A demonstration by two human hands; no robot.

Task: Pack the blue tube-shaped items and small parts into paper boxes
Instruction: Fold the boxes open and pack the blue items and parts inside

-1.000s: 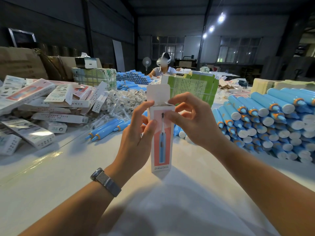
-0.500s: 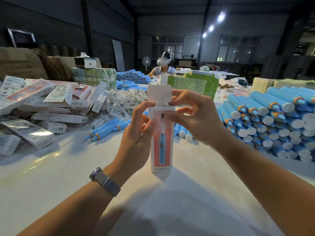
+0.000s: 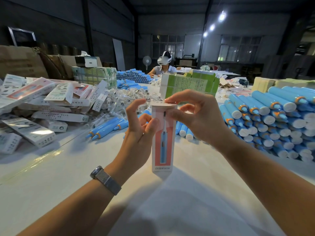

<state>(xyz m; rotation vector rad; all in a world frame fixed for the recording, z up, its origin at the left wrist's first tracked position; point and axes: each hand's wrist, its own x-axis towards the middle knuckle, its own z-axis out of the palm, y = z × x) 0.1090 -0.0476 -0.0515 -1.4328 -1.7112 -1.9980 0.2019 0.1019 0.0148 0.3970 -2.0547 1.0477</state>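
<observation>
- Paper box [image 3: 163, 142]: upright above the table [image 3: 51, 184], top flap folded down.
- Left hand [image 3: 139, 133]: fingers curled, gripping the box's side.
- Right hand [image 3: 197, 116]: fingers pinching the top flap.

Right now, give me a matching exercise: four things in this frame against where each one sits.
Things:
1. box
2. tube stack
3. packed boxes
4. watch

Places:
A. left wrist
B. far left of table
C. upright between both hands
D. right of table

Pairs: 1-C, 2-D, 3-B, 4-A
</observation>
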